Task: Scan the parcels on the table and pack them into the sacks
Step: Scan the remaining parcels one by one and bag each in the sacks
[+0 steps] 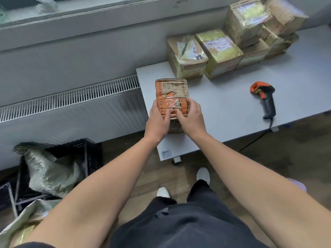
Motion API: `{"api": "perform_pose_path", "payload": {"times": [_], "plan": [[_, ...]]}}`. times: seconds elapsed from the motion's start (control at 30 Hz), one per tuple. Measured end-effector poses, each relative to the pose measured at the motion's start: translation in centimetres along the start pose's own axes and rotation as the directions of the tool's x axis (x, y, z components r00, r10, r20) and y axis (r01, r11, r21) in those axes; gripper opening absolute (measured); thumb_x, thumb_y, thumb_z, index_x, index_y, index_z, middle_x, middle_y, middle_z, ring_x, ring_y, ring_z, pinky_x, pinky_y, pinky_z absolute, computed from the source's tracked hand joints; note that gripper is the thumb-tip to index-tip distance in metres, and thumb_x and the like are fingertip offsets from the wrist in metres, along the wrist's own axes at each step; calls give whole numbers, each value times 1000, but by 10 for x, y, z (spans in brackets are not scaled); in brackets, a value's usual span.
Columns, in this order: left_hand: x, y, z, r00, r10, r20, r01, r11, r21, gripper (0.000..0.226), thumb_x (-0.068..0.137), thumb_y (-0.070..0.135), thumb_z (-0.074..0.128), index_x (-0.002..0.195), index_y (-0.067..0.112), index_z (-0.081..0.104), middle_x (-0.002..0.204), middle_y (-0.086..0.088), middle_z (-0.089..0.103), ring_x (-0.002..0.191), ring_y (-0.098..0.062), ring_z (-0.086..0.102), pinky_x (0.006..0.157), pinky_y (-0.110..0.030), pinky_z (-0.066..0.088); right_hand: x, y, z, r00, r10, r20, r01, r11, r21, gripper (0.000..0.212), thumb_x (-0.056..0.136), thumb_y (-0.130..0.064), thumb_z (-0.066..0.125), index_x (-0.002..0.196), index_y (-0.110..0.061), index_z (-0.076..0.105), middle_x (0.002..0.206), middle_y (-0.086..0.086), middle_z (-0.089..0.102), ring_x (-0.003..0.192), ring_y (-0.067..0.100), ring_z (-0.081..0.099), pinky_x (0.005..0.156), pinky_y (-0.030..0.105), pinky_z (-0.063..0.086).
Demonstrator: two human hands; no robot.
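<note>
Both thumbs press on the taped top face of an orange-printed parcel, and the other fingers curl round its sides. The left hand grips the left edge and the right hand grips the right edge, with the two hands close together at the parcel's near end. The parcel is over the near left corner of the table; I cannot tell whether it rests on the top or is held just clear of it. A scanner lies on the table well to the right, its cable running off the near edge. More parcels are stacked at the far side. On the floor to the left, a sack is draped over a black crate. A second sack lies nearer, at the lower left.
</note>
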State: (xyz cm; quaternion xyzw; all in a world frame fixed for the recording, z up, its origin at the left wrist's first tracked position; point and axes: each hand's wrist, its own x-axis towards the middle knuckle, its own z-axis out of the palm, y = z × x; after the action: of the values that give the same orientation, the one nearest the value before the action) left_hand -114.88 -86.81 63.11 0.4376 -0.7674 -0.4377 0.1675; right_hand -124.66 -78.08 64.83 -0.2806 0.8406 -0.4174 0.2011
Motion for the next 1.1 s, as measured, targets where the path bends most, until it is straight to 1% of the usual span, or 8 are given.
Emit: {"api": "perform_pose_path", "payload": {"times": [0.1, 0.2, 0.33, 0.5, 0.6, 0.73, 1.0, 1.1], "plan": [[-5, 5, 5, 1000, 4, -9, -3, 1000, 16, 48, 99, 40, 48, 143, 26, 35, 137, 3, 50, 117, -14, 54, 97, -40, 50, 0, 6, -7, 1000, -7, 23, 7, 1000, 9, 57, 94, -24, 63, 146, -14, 40, 141, 7, 45, 123, 18, 51, 102, 30, 45], [-3, 15, 18, 999, 31, -25, -30, 998, 56, 49, 98, 43, 47, 143, 26, 35, 136, 2, 51, 118, -15, 54, 96, -41, 51, 6, 13, -22, 999, -14, 48, 14, 1000, 3, 55, 96, -22, 60, 147, -14, 41, 142, 7, 44, 126, 18, 49, 102, 26, 40], [5, 43, 50, 996, 80, -42, -75, 992, 105, 52, 99, 50, 33, 145, 25, 34, 138, -3, 50, 121, -20, 51, 101, -43, 46, 27, 31, -55, 999, 6, 51, -4, 1000, -30, 47, 100, -20, 51, 147, -13, 46, 145, 8, 46, 133, 21, 44, 110, 29, 34], [11, 83, 90, 977, 215, -18, -207, 960, 190, 48, 102, 37, 34, 141, 12, 46, 146, -6, 46, 133, -24, 40, 112, -40, 32, 64, 61, -101, 989, 145, 13, -143, 985, -93, 52, 101, -45, 42, 136, -9, 56, 152, 17, 37, 139, 33, 36, 116, 43, 31], [15, 86, 113, 987, 124, -102, -95, 962, 256, 45, 100, 32, 42, 138, 10, 45, 144, -12, 44, 130, -32, 41, 107, -46, 35, 77, 74, -124, 988, 153, 18, -154, 988, 16, 51, 94, -53, 54, 127, -14, 57, 132, 6, 53, 116, 22, 54, 97, 35, 44], [14, 88, 135, 995, -78, -60, 84, 990, 116, 60, 99, 32, 47, 151, 14, 23, 145, -11, 40, 127, -28, 45, 102, -42, 41, 82, 99, -138, 985, 94, 143, -99, 995, 26, 41, 97, -30, 58, 136, -20, 51, 131, 0, 61, 114, 19, 60, 97, 38, 51], [13, 91, 126, 965, -146, -219, 173, 979, 111, 56, 98, 29, 52, 148, 18, 30, 140, -5, 47, 119, -24, 54, 94, -40, 47, 87, 97, -120, 974, 14, 227, -39, 994, 103, 40, 100, -29, 52, 140, -28, 49, 129, -8, 61, 113, 17, 62, 97, 43, 53], [9, 98, 122, 954, -43, -298, 111, 970, 216, 51, 98, 32, 51, 144, 19, 37, 137, -1, 53, 116, -23, 57, 90, -41, 52, 95, 94, -123, 968, 35, 249, -68, 990, 127, 38, 101, -21, 50, 140, -23, 49, 128, -5, 60, 115, 18, 58, 101, 43, 50]]}}
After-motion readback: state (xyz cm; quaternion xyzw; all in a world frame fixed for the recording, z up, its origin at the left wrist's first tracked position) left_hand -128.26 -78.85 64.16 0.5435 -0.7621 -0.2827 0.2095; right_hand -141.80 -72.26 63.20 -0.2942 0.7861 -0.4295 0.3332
